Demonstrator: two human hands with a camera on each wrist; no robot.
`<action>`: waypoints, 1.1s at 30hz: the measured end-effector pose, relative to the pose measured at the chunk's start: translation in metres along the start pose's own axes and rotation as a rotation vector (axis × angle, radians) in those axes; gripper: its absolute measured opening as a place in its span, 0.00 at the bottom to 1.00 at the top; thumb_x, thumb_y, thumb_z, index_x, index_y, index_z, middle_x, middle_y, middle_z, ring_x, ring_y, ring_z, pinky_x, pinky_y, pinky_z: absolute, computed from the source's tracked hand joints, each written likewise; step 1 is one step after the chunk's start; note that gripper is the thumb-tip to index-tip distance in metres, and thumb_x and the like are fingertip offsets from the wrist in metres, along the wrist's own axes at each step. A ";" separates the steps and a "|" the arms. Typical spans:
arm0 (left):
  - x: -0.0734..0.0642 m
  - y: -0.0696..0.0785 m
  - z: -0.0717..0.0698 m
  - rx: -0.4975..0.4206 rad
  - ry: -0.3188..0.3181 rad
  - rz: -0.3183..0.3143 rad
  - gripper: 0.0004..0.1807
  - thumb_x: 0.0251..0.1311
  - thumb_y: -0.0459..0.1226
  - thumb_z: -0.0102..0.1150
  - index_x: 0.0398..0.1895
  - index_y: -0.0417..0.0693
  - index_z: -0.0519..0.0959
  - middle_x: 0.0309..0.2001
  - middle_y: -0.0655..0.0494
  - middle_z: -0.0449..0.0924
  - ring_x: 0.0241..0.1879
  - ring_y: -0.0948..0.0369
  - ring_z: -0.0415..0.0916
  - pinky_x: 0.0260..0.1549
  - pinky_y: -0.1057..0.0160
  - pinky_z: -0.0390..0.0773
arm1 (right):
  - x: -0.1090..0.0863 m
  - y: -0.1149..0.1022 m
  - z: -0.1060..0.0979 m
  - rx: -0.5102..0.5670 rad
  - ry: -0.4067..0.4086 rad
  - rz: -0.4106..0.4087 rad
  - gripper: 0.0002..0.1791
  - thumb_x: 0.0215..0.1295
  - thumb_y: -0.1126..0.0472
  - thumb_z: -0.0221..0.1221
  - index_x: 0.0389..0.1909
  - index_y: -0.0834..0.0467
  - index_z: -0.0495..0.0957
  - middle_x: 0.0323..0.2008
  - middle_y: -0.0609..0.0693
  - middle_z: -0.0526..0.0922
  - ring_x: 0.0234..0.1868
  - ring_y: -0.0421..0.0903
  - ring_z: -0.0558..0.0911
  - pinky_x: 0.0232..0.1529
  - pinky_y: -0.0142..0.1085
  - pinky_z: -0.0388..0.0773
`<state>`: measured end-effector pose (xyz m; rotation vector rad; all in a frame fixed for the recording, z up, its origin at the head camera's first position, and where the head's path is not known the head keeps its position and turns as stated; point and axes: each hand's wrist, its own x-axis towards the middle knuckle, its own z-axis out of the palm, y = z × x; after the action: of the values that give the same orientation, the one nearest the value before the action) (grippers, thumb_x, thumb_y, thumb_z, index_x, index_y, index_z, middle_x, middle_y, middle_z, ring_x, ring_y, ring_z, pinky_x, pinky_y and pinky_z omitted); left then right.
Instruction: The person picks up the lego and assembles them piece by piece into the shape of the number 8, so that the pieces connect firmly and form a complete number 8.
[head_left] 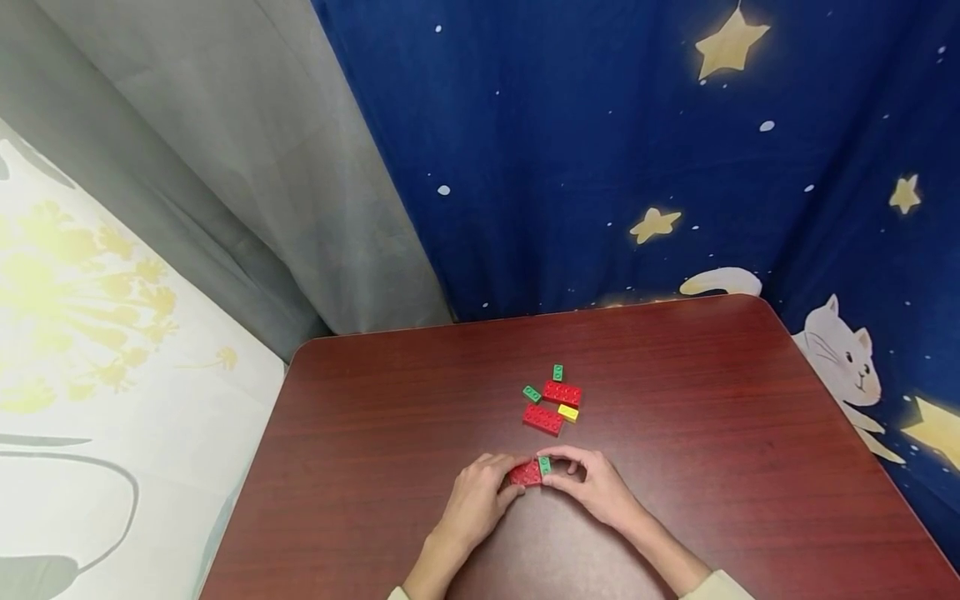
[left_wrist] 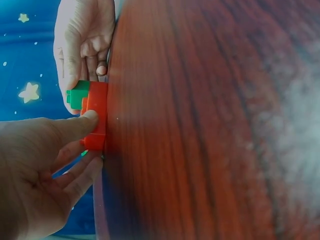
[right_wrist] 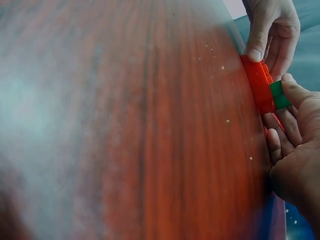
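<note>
My left hand grips a red toy brick on the table, thumb along its near side and fingers along the far side. In the left wrist view the red brick stands against the tabletop. My right hand pinches a small green brick between thumb and index finger. That green brick sits on top of the red brick's right end, as the right wrist view shows. Part of the red brick's studs is hidden by the left fingers.
Beyond the hands lie two red bricks, a yellow brick and two green bricks in a loose group. The brown table has its far edge by a blue star-patterned curtain and a grey curtain.
</note>
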<state>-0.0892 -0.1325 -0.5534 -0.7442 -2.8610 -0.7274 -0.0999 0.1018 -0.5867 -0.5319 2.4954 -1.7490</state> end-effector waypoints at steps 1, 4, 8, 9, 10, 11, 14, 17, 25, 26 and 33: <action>0.000 -0.001 0.000 -0.005 -0.005 -0.004 0.23 0.58 0.38 0.80 0.57 0.51 0.88 0.49 0.60 0.89 0.50 0.60 0.85 0.47 0.54 0.85 | 0.000 0.000 0.000 -0.002 -0.002 0.009 0.18 0.64 0.56 0.76 0.54 0.50 0.89 0.41 0.41 0.88 0.34 0.38 0.77 0.33 0.31 0.76; 0.002 -0.002 0.000 -0.029 -0.028 -0.024 0.23 0.58 0.39 0.80 0.58 0.52 0.88 0.50 0.60 0.89 0.50 0.61 0.84 0.47 0.55 0.85 | 0.000 0.000 0.000 -0.008 -0.005 0.019 0.19 0.63 0.55 0.77 0.55 0.49 0.88 0.42 0.39 0.87 0.36 0.40 0.77 0.35 0.32 0.76; 0.003 -0.004 0.000 -0.072 -0.056 -0.049 0.22 0.60 0.40 0.79 0.58 0.53 0.88 0.50 0.60 0.89 0.50 0.61 0.84 0.48 0.54 0.85 | -0.001 0.002 -0.001 -0.023 -0.001 0.017 0.20 0.62 0.54 0.77 0.55 0.47 0.88 0.43 0.38 0.87 0.37 0.42 0.78 0.37 0.33 0.76; 0.004 -0.005 0.000 -0.085 -0.061 -0.053 0.22 0.60 0.40 0.79 0.58 0.53 0.88 0.51 0.60 0.89 0.51 0.60 0.84 0.49 0.53 0.85 | -0.001 0.003 -0.001 -0.026 0.000 0.016 0.20 0.62 0.54 0.77 0.55 0.47 0.88 0.43 0.38 0.87 0.37 0.42 0.78 0.37 0.33 0.76; 0.004 -0.006 0.000 -0.098 -0.066 -0.058 0.22 0.60 0.40 0.79 0.58 0.53 0.88 0.51 0.60 0.89 0.51 0.60 0.84 0.49 0.53 0.84 | -0.001 0.003 -0.001 -0.026 0.001 0.018 0.20 0.62 0.54 0.77 0.55 0.47 0.88 0.43 0.38 0.87 0.37 0.42 0.78 0.38 0.33 0.76; 0.004 -0.007 0.000 -0.111 -0.070 -0.061 0.22 0.60 0.40 0.79 0.58 0.53 0.88 0.51 0.60 0.89 0.52 0.59 0.84 0.50 0.52 0.84 | -0.002 0.003 -0.001 -0.026 0.002 0.022 0.20 0.62 0.54 0.77 0.55 0.47 0.88 0.43 0.38 0.87 0.37 0.42 0.78 0.38 0.33 0.76; 0.005 -0.009 -0.002 -0.150 -0.080 -0.076 0.22 0.61 0.41 0.79 0.58 0.53 0.88 0.52 0.59 0.89 0.53 0.58 0.84 0.52 0.51 0.83 | -0.001 0.001 -0.001 -0.023 0.001 0.042 0.20 0.62 0.53 0.77 0.55 0.45 0.88 0.43 0.37 0.86 0.38 0.41 0.78 0.39 0.33 0.76; 0.008 -0.011 -0.004 -0.183 -0.096 -0.098 0.21 0.62 0.43 0.77 0.58 0.53 0.88 0.53 0.60 0.89 0.53 0.58 0.84 0.52 0.50 0.83 | -0.001 0.000 -0.001 -0.015 -0.002 0.058 0.20 0.62 0.53 0.77 0.55 0.45 0.88 0.43 0.38 0.86 0.38 0.42 0.77 0.39 0.33 0.76; 0.017 -0.010 -0.008 -0.250 -0.095 -0.101 0.19 0.67 0.43 0.74 0.58 0.48 0.87 0.53 0.58 0.89 0.53 0.59 0.85 0.52 0.52 0.84 | 0.000 0.000 0.001 0.003 -0.007 0.054 0.21 0.62 0.55 0.77 0.56 0.51 0.88 0.46 0.40 0.87 0.39 0.43 0.78 0.40 0.33 0.76; 0.019 -0.010 -0.009 -0.254 -0.086 -0.094 0.18 0.67 0.42 0.74 0.58 0.47 0.87 0.52 0.57 0.89 0.52 0.59 0.85 0.51 0.53 0.84 | 0.000 0.000 0.002 0.003 -0.006 0.052 0.21 0.62 0.55 0.78 0.56 0.51 0.88 0.46 0.40 0.87 0.39 0.43 0.78 0.40 0.33 0.76; 0.033 -0.012 -0.013 -0.232 -0.020 -0.080 0.19 0.67 0.38 0.74 0.59 0.43 0.86 0.52 0.54 0.89 0.50 0.58 0.86 0.48 0.55 0.85 | -0.001 0.001 0.002 0.001 0.013 0.030 0.21 0.61 0.57 0.78 0.55 0.49 0.88 0.44 0.41 0.87 0.39 0.43 0.78 0.39 0.34 0.76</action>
<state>-0.1245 -0.1329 -0.5404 -0.6684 -2.8705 -1.0825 -0.0990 0.1008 -0.5882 -0.4828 2.4977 -1.7486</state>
